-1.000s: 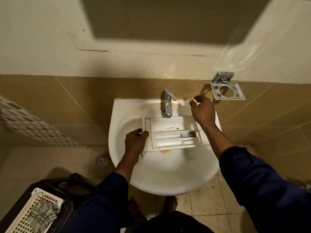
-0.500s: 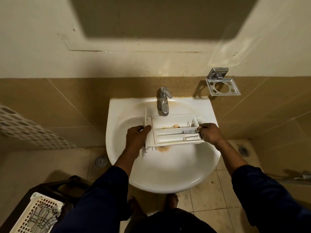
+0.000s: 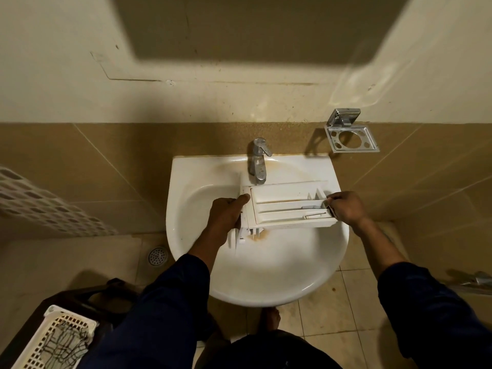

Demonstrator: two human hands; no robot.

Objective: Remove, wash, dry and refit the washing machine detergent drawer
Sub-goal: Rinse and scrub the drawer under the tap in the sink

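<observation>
My left hand [image 3: 226,214] grips the left end of the detergent drawer [image 3: 287,206]. The thumb lies flat on top of the front panel and the other fingers [image 3: 237,222] curl round that end. My right hand [image 3: 346,207] holds the opposite end, its fingers bent and clamped on the corner of the drawer's back edge.

Between my hands the drawer is held across the sink [image 3: 266,288], open side up, its long channels running left to right. A small grey piece [image 3: 310,207] sits in one channel near my right hand. The far edge of the drawer is just below the spout of the tap [image 3: 257,161], and I see no water running from it. Under the drawer's left end, the white bowl carries a rusty stain [image 3: 257,236].

Dark blue sleeves [image 3: 170,302] cover both my forearms up to near the wrists. On the tiled wall to the right of the tap hangs a metal holder [image 3: 351,138] with round holes. On the floor to the left of the sink there is a round drain [image 3: 158,256]. Nearer to me on that side stands a white slotted basket [image 3: 53,339] with a patterned cloth [image 3: 64,344] in it.
</observation>
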